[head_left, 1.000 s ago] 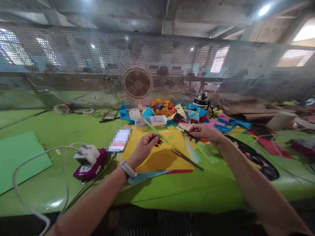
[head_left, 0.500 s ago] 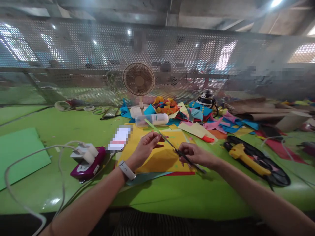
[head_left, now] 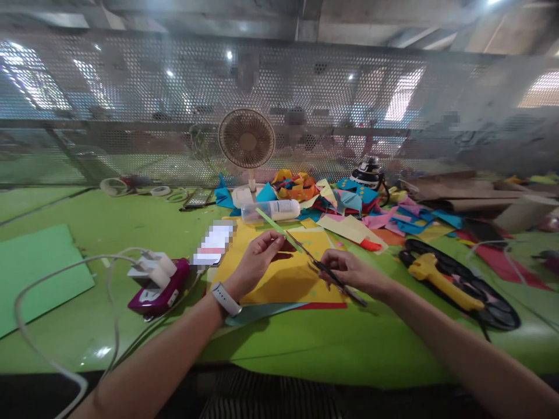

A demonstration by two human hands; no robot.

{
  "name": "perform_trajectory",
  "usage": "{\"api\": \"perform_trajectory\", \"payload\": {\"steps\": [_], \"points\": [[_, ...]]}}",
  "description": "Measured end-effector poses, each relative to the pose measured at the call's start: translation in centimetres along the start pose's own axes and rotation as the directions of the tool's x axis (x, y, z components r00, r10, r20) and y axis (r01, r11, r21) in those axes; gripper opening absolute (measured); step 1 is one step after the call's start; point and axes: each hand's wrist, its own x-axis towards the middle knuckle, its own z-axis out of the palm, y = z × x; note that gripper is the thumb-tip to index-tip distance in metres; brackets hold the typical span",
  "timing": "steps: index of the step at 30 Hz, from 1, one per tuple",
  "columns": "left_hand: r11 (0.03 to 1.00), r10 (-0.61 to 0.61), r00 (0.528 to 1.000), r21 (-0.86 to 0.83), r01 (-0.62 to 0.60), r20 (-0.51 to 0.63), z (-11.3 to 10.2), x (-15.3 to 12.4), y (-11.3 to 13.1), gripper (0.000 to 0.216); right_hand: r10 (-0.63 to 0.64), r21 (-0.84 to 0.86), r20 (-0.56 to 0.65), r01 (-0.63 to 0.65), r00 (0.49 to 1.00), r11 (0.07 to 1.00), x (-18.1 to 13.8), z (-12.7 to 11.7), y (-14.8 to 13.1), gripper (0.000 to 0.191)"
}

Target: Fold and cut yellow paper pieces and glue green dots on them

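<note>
My left hand (head_left: 257,256), with a white watch on its wrist, pinches a thin green paper strip (head_left: 275,224) that slants up to the left. My right hand (head_left: 349,270) grips a pair of dark scissors (head_left: 321,267). Their blades are parted and their tips reach the strip just right of my left fingers. Both hands hover over a yellow paper sheet (head_left: 283,279) lying on red and blue sheets on the green table (head_left: 305,343).
A purple power strip (head_left: 159,285) with white plugs and cables sits left. A green sheet (head_left: 35,273) lies far left. Behind stand a small fan (head_left: 247,139), a clear bottle (head_left: 273,210) and piled coloured paper scraps (head_left: 349,209). A yellow tool (head_left: 441,276) rests on a black mat, right.
My right hand came back from the paper pile at the right, took up the scissors from the yellow sheet and brought their opened blades to the green strip. My left hand stayed put.
</note>
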Motion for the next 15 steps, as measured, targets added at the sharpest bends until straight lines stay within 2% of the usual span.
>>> {"api": "perform_trajectory", "payload": {"steps": [15], "points": [[0.998, 0.001, 1.0, -0.062, -0.003, -0.02, -0.1, 0.09, -0.21, 0.014, -0.002, 0.043, 0.01, 0.002, 1.0, 0.999, -0.21, 0.43, -0.45, 0.039]]}}
